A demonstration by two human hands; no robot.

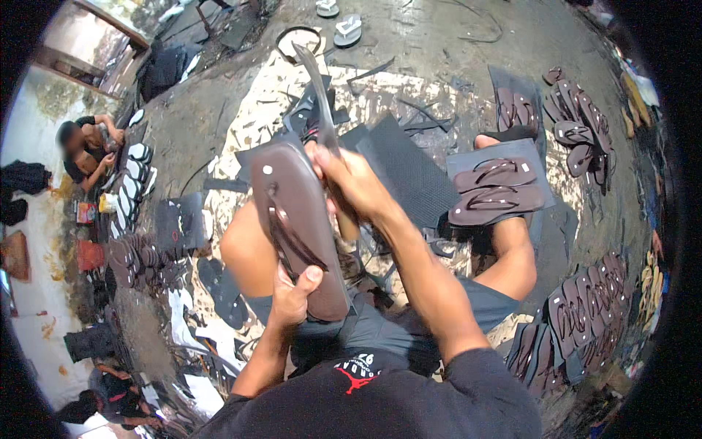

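Brown sandal (298, 230): left hand (292, 294) pinches its heel end, right hand (352, 179) appears clenched round a curved strip (322, 102); recommend steady support.

Left hand (292, 298): clasped on near end of brown sandal (301, 208); thumb across its face, left forearm (262, 358) below it. Right hand (347, 177): beside sandal's right edge, fingers curled, partly hidden; right forearm (413, 260) slanting down rightward.
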